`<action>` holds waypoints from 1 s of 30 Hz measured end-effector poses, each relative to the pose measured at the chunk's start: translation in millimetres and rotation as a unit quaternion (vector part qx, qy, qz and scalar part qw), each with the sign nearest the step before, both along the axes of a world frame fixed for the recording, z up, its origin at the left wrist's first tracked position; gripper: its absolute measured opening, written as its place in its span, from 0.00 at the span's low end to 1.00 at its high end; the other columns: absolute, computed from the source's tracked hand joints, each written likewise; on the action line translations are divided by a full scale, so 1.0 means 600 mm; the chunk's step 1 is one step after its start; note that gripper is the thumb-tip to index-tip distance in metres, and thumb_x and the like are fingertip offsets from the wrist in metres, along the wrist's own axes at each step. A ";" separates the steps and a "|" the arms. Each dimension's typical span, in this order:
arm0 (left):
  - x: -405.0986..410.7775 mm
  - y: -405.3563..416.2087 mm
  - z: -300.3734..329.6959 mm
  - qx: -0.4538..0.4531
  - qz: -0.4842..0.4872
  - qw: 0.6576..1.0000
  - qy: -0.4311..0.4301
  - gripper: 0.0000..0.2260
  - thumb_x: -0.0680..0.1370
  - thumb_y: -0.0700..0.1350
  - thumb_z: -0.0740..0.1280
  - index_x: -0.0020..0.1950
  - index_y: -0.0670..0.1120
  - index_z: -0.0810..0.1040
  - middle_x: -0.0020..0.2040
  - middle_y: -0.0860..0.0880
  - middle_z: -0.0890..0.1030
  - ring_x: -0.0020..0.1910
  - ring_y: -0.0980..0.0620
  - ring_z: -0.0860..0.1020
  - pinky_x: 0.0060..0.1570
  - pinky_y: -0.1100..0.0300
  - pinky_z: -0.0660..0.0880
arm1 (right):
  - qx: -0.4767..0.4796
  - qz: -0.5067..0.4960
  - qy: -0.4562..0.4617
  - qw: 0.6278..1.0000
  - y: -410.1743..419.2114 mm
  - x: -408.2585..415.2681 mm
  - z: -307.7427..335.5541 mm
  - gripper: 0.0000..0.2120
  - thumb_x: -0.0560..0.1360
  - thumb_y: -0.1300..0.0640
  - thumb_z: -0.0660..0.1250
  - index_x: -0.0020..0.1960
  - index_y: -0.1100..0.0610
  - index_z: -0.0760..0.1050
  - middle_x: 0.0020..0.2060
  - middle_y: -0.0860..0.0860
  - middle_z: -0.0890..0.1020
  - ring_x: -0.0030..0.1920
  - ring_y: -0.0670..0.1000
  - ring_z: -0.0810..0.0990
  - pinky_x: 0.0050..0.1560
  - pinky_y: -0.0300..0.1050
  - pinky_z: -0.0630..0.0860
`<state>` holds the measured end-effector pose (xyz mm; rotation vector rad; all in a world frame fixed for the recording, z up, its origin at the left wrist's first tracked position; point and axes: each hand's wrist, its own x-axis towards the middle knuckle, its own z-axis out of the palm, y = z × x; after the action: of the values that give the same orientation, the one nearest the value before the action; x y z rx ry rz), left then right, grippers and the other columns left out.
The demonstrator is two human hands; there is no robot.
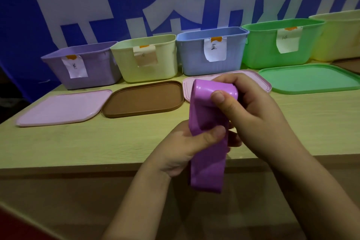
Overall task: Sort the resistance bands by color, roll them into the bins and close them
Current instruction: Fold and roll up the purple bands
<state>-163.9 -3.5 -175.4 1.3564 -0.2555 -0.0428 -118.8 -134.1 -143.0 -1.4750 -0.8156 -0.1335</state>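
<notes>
here the purple band (pixel 209 138) hangs pinched between left hand (pixel 187 146) below and right hand (pixel 247 107) above.

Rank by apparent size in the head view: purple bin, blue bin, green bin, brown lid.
1. green bin, though it is nearest of the bins, so unsure
2. blue bin and purple bin look alike; not ranked
3. brown lid: similar footprint, lies flat, so least bulk

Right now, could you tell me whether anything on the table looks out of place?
Yes: the lids do not match their bins. A brown lid lies before the pale yellow bin, and a pink lid before the blue bin.
</notes>
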 end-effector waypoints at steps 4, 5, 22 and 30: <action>0.004 -0.016 -0.008 -0.019 0.035 0.999 -0.010 0.12 0.71 0.37 0.67 0.47 0.52 0.85 0.45 0.48 0.85 0.46 0.49 0.83 0.49 0.52 0.80 | 0.006 -0.026 -0.018 0.999 0.007 0.002 -0.003 0.11 0.69 0.45 0.68 0.49 0.47 0.74 0.38 0.40 0.79 0.39 0.38 0.77 0.37 0.30 0.72; 0.004 -0.019 -0.009 -0.024 0.039 0.999 -0.012 0.13 0.71 0.37 0.66 0.47 0.52 0.85 0.45 0.47 0.85 0.45 0.49 0.83 0.49 0.52 0.80 | 0.008 -0.028 -0.016 0.999 0.008 0.002 -0.004 0.12 0.69 0.45 0.68 0.49 0.47 0.74 0.39 0.40 0.79 0.40 0.38 0.77 0.39 0.31 0.73; -0.018 0.014 -0.002 -0.018 -0.142 0.990 0.010 0.10 0.77 0.39 0.63 0.56 0.41 0.79 0.46 0.41 0.83 0.43 0.45 0.83 0.49 0.52 0.79 | -0.025 0.070 0.007 0.997 -0.019 0.014 0.003 0.09 0.69 0.53 0.69 0.48 0.52 0.76 0.38 0.46 0.80 0.36 0.42 0.77 0.35 0.33 0.73; -0.022 -0.004 -0.011 -0.041 -0.087 0.995 -0.033 0.09 0.78 0.44 0.65 0.43 0.38 0.76 0.33 0.45 0.78 0.29 0.53 0.75 0.36 0.61 0.75 | -0.024 0.003 -0.025 0.999 0.000 -0.001 -0.008 0.14 0.67 0.43 0.68 0.49 0.48 0.74 0.41 0.41 0.80 0.41 0.42 0.77 0.37 0.39 0.75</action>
<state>-177.1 -5.8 -182.0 1.2522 -0.4263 -0.1331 -119.3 -134.1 -147.7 -1.5189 -0.8686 -0.1486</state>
